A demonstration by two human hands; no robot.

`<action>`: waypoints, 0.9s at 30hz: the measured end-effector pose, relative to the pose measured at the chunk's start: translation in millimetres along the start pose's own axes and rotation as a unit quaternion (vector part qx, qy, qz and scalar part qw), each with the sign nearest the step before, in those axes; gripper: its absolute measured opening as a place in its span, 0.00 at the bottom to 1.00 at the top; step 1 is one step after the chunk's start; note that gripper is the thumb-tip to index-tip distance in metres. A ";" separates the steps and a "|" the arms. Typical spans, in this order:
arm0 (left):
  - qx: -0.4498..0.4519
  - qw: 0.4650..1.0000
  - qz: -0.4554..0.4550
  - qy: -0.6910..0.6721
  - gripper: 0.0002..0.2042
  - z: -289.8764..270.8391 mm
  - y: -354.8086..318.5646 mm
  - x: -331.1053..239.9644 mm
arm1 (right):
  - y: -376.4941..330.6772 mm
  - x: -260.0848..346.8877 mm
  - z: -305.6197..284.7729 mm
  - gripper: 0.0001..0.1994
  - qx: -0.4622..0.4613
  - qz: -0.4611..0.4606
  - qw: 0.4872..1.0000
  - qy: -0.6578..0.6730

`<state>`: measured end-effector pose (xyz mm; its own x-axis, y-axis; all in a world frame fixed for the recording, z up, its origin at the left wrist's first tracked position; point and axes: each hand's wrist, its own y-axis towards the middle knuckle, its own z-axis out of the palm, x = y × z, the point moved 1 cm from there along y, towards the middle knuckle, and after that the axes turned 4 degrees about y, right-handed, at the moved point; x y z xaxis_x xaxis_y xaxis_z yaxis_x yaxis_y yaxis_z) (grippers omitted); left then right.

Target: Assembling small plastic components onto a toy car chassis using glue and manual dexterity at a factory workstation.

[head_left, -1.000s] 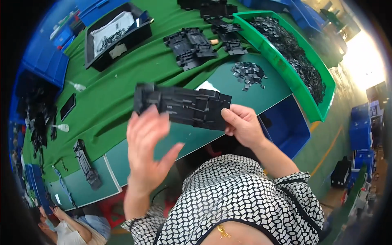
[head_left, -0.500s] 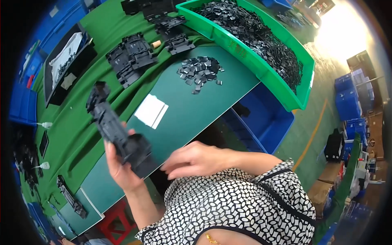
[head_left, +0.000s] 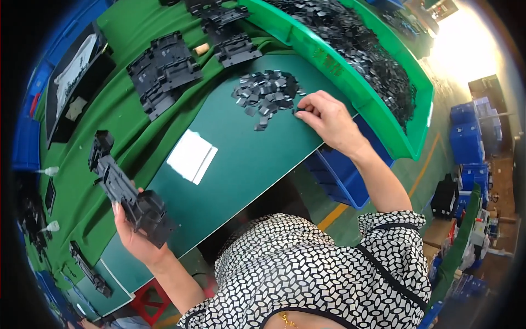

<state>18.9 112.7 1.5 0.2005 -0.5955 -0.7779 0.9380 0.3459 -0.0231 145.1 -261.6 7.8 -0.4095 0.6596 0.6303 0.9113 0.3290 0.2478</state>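
My left hand [head_left: 138,239] is wrapped round a long black moulded plastic part [head_left: 125,189], held tilted over the near left of the table. At the right edge of a pile of small flat black pieces [head_left: 268,93], my right hand [head_left: 330,118] pinches with thumb and forefinger. A small black piece [head_left: 298,111] shows at those fingertips, partly hidden by them. Between the hands a white sheet or pad [head_left: 189,156] lies on the green tabletop [head_left: 246,159].
A long green bin [head_left: 350,88] heaped with small black pieces stands at the far right. Below it is a blue bin [head_left: 345,181]. Black plastic parts [head_left: 164,71] and a black tray [head_left: 76,82] rest on green cloth. Another long black part [head_left: 90,268] lies at left.
My right hand has moved from beside my body, out to the right edge of the pile, and now pinches a small piece. My left hand has carried the long part left and slightly lower.
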 end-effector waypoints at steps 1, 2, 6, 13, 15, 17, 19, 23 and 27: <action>-0.016 1.000 -0.016 0.006 0.21 -2.9 0.2 0.1 | 1.2 2.1 1.5 0.07 0.009 0.003 1.000 0.010; -0.043 0.999 -0.013 0.006 0.21 2.6 0.7 2.6 | 2.7 4.2 0.9 0.06 0.017 0.010 1.000 -0.008; -0.041 0.999 -0.017 0.013 0.20 2.3 0.3 6.0 | 5.0 13.5 -5.9 0.05 0.058 0.099 0.993 0.013; -0.079 0.997 -0.012 0.003 0.19 4.1 -6.3 5.1 | 3.6 27.9 -0.4 0.06 0.059 0.124 0.990 -0.032; -0.082 0.996 -0.025 0.005 0.15 10.7 -6.6 2.1 | -0.9 32.0 4.5 0.05 0.040 0.085 0.994 -0.049; -0.096 0.995 -0.027 0.008 0.15 4.2 -6.5 3.0 | -3.0 39.9 9.1 0.05 -0.022 -0.042 0.998 -0.033; -0.109 0.993 -0.030 0.010 0.15 1.0 -6.8 3.7 | -2.3 63.3 10.0 0.08 0.028 -0.095 0.994 -0.036; -0.106 0.994 -0.027 -0.008 0.14 6.5 -5.7 2.4 | -5.7 92.0 31.0 0.13 0.167 -0.211 0.959 -0.093; -0.114 0.993 -0.011 -0.020 0.15 3.0 -7.4 1.6 | -4.7 103.2 43.1 0.12 0.181 -0.235 0.947 -0.121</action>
<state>13.1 107.0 2.4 0.1958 -0.6312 -0.7505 0.8547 0.4851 -0.1850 96.7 -165.9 39.9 -0.8040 0.5046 0.3146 0.5693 0.8060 0.1622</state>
